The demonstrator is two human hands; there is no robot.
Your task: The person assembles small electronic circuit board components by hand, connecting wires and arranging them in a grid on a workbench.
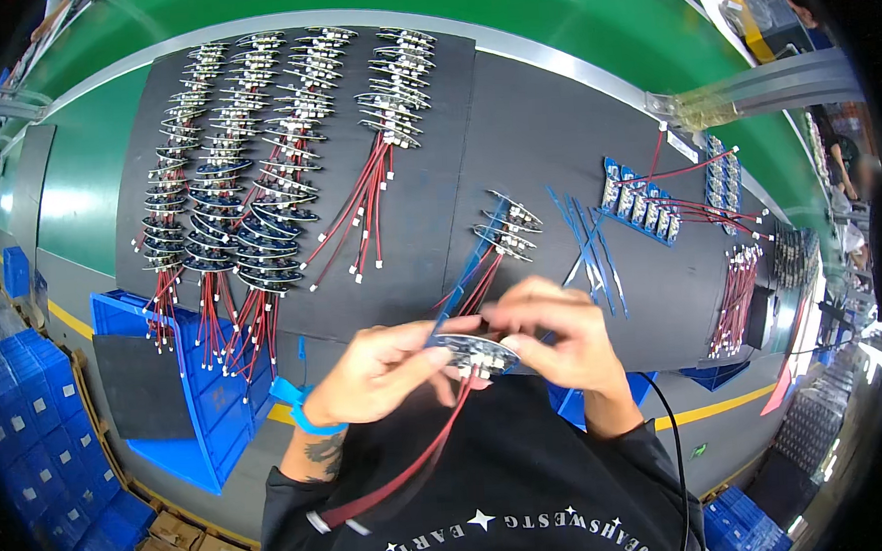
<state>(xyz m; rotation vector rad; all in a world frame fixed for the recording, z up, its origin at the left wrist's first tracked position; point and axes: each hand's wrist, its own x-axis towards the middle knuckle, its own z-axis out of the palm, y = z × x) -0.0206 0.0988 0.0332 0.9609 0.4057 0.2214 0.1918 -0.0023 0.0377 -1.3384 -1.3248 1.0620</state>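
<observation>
Between my two hands is a small rounded circuit board with white connectors and dark red wires hanging toward my body. My left hand, with a blue band at the wrist, pinches its left end. The fingers of my right hand close on its right end and upper edge, slightly blurred. A thin blue strip slants up from beside the left fingertips; whether that hand holds it I cannot tell. Just beyond my hands lies a short stack of similar boards with red wires.
Rows of wired boards overlap on the black mat at left. Loose blue strips lie right of centre, near blue board panels. Red wire bundles lie far right. A blue crate stands below the table's left edge.
</observation>
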